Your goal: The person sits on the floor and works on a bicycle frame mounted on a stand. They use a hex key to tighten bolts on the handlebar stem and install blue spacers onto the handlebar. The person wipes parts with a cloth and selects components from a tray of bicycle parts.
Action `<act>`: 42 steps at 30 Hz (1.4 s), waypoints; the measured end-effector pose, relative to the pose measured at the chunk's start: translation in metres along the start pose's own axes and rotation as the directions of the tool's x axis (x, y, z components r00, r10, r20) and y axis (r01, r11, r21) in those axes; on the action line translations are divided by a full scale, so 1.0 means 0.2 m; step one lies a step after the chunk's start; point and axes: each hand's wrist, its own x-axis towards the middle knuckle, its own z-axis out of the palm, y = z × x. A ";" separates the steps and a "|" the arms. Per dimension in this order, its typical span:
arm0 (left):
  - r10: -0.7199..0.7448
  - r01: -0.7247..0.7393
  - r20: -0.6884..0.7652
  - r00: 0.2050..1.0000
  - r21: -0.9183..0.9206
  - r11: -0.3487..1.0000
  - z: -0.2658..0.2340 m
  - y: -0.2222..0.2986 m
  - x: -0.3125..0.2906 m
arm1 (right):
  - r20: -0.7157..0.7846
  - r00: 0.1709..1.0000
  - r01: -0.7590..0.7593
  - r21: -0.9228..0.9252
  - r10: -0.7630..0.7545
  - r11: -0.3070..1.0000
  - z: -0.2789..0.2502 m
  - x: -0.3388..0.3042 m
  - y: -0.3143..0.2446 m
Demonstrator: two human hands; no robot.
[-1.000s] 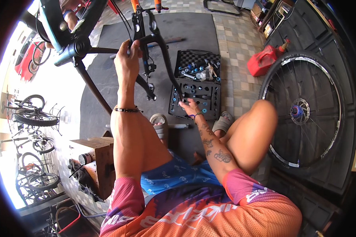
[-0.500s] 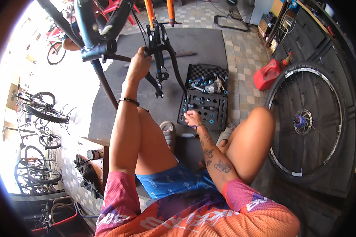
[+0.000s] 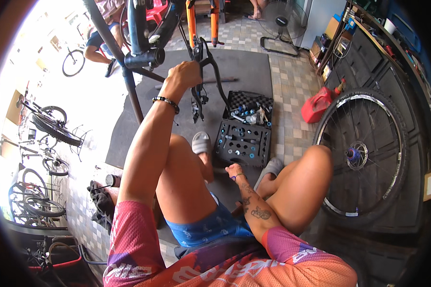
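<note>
Left hand (image 3: 186,75) fingers wrapped on the black bike frame (image 3: 207,62), its stay running down-right from them; right hand (image 3: 234,171), fingers loosely curled and empty, sits just below the open tool case (image 3: 244,138).

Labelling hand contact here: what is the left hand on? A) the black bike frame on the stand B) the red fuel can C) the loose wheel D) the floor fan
A: the left hand is raised and closed around a tube of the black bike frame, far from the red can, the wheel and the fan.
</note>
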 end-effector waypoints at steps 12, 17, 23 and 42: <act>0.582 -0.469 0.433 0.689 -0.345 0.813 0.14 0.30 -0.20 | -0.178 0.958 -0.063 0.637 0.227 0.768 -0.59 0.56 -0.14; 0.575 -0.466 0.464 0.674 -0.337 0.818 0.04 0.35 -0.20 | -0.452 0.880 0.161 0.575 0.147 0.803 -0.94 1.29 -0.32; 0.539 -0.471 0.379 0.752 -0.264 0.842 0.07 0.42 -0.02 | -0.304 0.889 -0.207 0.401 0.342 0.892 -1.06 1.56 -0.66; 0.631 -0.549 0.384 0.674 -0.311 0.776 0.01 0.25 -0.08 | -0.846 0.484 0.405 -0.010 -0.224 0.914 -0.92 1.58 -0.71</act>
